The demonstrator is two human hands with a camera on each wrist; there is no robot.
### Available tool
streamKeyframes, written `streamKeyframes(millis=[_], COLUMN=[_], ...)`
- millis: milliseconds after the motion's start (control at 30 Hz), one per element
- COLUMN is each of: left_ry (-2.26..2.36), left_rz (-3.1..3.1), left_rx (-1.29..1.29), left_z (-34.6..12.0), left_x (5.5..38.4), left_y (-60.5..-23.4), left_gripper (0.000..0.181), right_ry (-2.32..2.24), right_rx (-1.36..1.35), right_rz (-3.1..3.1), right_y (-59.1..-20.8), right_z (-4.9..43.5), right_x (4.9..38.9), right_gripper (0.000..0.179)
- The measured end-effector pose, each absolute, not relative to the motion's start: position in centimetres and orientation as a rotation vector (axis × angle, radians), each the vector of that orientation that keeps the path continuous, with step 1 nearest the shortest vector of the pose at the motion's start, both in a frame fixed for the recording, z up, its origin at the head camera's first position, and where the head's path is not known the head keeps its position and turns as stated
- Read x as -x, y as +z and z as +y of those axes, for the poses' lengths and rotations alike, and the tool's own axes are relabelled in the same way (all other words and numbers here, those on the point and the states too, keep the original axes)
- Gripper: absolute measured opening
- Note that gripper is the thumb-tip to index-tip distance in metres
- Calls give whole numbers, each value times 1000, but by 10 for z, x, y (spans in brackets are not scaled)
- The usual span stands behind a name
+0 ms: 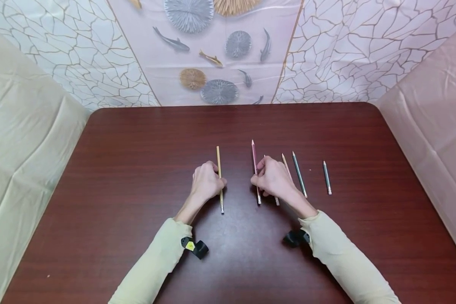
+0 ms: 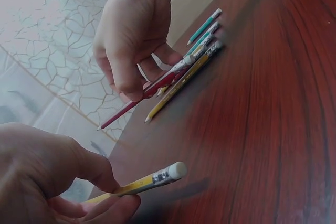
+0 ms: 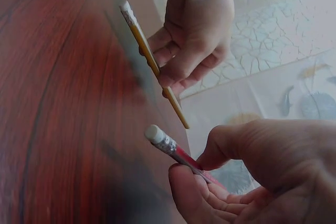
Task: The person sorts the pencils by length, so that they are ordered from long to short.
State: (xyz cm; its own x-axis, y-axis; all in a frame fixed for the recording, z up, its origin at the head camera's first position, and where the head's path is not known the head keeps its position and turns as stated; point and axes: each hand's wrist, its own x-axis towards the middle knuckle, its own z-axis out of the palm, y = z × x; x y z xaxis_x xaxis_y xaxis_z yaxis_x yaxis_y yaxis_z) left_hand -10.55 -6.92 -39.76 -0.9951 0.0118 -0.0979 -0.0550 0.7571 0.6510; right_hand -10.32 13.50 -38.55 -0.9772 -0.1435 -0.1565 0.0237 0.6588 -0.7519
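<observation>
My left hand (image 1: 207, 181) pinches a yellow pencil (image 1: 218, 160) between thumb and fingers, its white eraser end (image 2: 177, 170) toward me. Across a short gap, my right hand (image 1: 276, 178) pinches a dark red pencil (image 1: 253, 154), point away from me and white eraser (image 3: 154, 133) near. Both held pencils look lifted off the table in the wrist views. Beneath and beside the right hand lies a yellow pencil (image 2: 181, 83), partly hidden in the head view. Right of that hand are a light-coloured pencil (image 1: 285, 162) and a longer teal pencil (image 1: 299, 174).
A short teal pencil (image 1: 327, 178) lies farthest right, apart from the others. The dark reddish-brown table (image 1: 137, 147) has rounded far corners. Patterned cloth (image 1: 220, 50) hangs behind it, with pale cloth (image 1: 23, 147) along both sides.
</observation>
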Motion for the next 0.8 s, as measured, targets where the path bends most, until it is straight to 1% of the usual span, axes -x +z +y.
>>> streamKeyframes(millis=[433, 800], left_ry=[968, 954], left_rz=[2866, 2866], left_rx=[70, 96], left_z=[-89, -107], left_x=[107, 107], left_y=[-398, -396], left_gripper=[28, 27], right_ry=[-1229, -1265], right_rx=[126, 98], right_rz=[2575, 2533], right_y=[-388, -392], right_z=[100, 71], right_x=[104, 102], right_gripper=[25, 26])
